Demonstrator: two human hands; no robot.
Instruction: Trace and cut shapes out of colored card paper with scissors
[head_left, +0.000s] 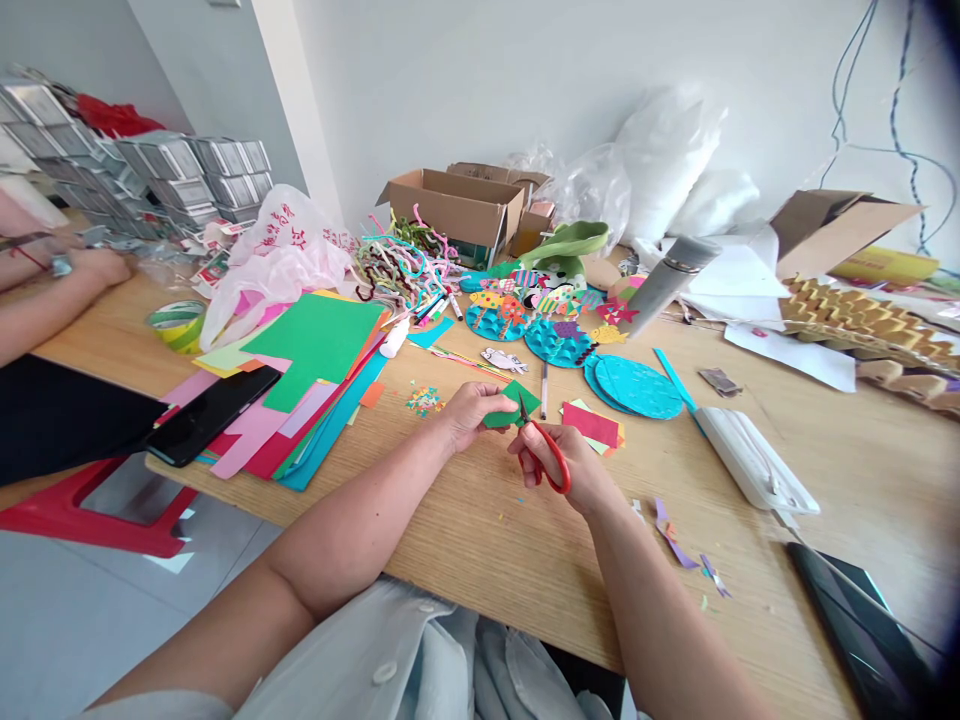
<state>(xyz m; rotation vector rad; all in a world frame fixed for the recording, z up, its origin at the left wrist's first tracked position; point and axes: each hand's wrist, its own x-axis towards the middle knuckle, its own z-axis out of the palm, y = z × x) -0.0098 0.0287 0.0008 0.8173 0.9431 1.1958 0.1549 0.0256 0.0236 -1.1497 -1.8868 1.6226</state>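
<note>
A small piece of green paper [523, 397] is pinched between the thumb and fingers of my left hand [474, 413]. My right hand [564, 468] grips red-handled scissors [556, 462], with fingers through the loops. The dark blades meet the green paper near its lower edge; whether they have cut into it I cannot tell. Just beyond lie a pen [544, 390] and a white paper fish [504, 359]. Red and pale green paper pieces [592, 426] rest to the right of my hands. Tiny coloured paper bits [425, 400] are heaped to the left.
Stacked coloured paper [322, 340] and a black phone [214, 412] lie left. Blue discs [637, 386], decorated paper fish [555, 300] and a grey bottle [667, 285] stand beyond. A white power strip [754, 460] is right. Another person's hand [109, 267] rests at far left.
</note>
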